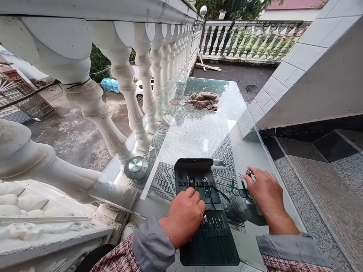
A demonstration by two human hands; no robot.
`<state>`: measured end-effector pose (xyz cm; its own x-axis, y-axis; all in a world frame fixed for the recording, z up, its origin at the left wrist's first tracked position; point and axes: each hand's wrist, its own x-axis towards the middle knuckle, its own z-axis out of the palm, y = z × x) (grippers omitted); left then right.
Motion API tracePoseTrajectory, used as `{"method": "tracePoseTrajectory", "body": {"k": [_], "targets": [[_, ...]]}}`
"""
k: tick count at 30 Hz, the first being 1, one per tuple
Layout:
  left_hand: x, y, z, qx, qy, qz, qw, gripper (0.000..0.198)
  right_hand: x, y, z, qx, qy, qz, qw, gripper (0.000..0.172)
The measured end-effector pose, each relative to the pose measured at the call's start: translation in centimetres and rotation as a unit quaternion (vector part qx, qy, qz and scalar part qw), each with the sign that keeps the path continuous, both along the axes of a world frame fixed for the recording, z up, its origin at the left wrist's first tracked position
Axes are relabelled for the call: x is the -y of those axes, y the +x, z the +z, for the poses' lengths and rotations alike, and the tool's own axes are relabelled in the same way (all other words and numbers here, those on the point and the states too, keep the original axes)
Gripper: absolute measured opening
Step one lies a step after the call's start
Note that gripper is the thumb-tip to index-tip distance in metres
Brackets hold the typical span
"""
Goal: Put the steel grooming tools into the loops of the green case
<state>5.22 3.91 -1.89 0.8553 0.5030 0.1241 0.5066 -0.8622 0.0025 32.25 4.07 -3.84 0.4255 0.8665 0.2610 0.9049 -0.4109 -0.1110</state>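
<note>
A dark green manicure case (pixel 208 249) lies unfolded on the glass tabletop, with several slim metal tools (pixel 214 223) in its lower half. My left hand (pixel 187 211) is over its left side, fingers curled in. Just past those fingers shows a dark tab with a rivet (pixel 191 180); what they grip is hidden. A nail clipper with a green lever (pixel 207 190) sits in the case's upper half. On the right, thumb and fingers of my right hand (pixel 263 190) close around a small metal nail clipper (pixel 248 173). Beside it lie green-handled scissors (pixel 232 188) and another pair (pixel 243 190).
Behind the case lies a grey and white object (pixel 219 164). A crumpled brown cloth (pixel 202 101) is farther along the glass table (pixel 255 151). A round metal-capped support (pixel 136 170) stands at the left. White balusters (pixel 123 75) line the left; steps (pixel 320 170) are at the right.
</note>
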Motion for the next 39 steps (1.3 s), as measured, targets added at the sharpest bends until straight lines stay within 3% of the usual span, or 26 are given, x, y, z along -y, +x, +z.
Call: {"method": "tracePoseTrajectory", "body": {"k": [6, 11, 15, 18, 21, 26, 39], "targets": [[0.0, 0.0, -0.1, -0.013, 0.003, -0.008, 1.0, 0.013, -0.1, -0.2, 0.1, -0.037, 0.021, -0.014, 0.999, 0.032], [0.2, -0.1, 0.4, -0.008, -0.001, -0.01, 1.0, 0.011, -0.2, -0.9, 1.4, -0.105, 0.125, -0.015, 0.986, 0.038], [0.2, -0.1, 0.7, -0.018, -0.011, -0.012, 1.0, 0.011, 0.2, -4.3, 3.7, -0.265, 0.217, 0.026, 0.939, 0.037], [0.3, -0.1, 0.7, -0.016, -0.009, -0.01, 1.0, 0.009, 0.3, -7.5, 4.0, -0.396, 0.193, 0.117, 0.89, 0.034], [0.4, -0.1, 0.4, -0.012, -0.009, -0.006, 1.0, 0.009, -0.1, -10.0, 3.3, -0.449, 0.178, 0.157, 0.862, 0.031], [0.4, -0.1, 0.2, -0.004, -0.006, -0.009, 1.0, 0.009, -1.3, -11.5, 2.5, -0.404, 0.179, 0.176, 0.88, 0.025], [0.5, 0.0, 0.4, -0.01, -0.006, -0.005, 1.0, 0.011, -3.0, -11.1, 2.0, -0.251, 0.124, 0.25, 0.927, 0.022]]}}
